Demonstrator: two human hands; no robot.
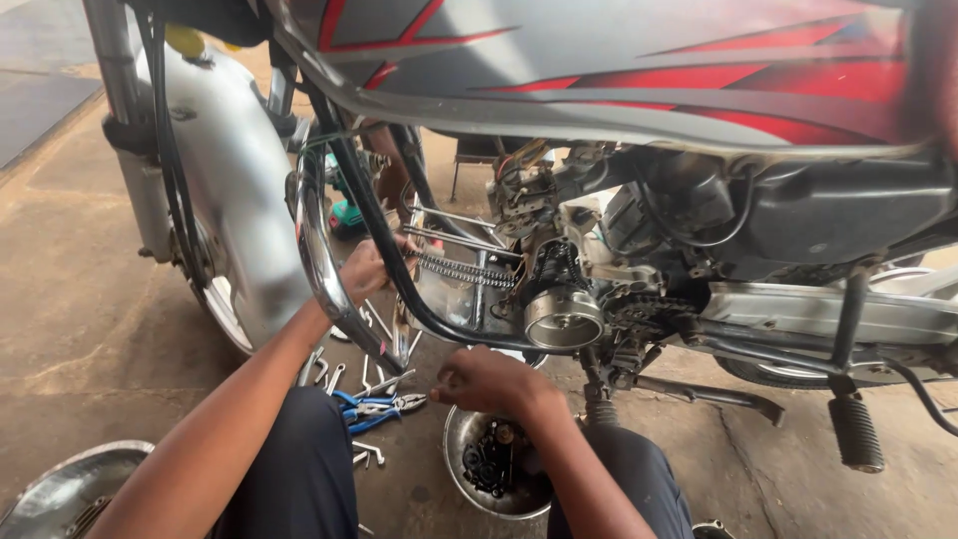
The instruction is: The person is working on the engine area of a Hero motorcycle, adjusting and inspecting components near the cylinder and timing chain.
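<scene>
Grip of left hand [364, 269] clenched on chain [464, 269] – right hand [489, 379] released over bowl [461, 439]

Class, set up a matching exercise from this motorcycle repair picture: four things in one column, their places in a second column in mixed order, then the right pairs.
Things:
1. left hand
2. right hand
3. blue-handled pliers
4. footpeg

Places:
A. on the floor among wrenches
B. above the metal bowl of parts
C. low at the right, under the engine side
D. up by the chain, behind the crash bar

Pairs: 1-D, 2-B, 3-A, 4-C
</scene>
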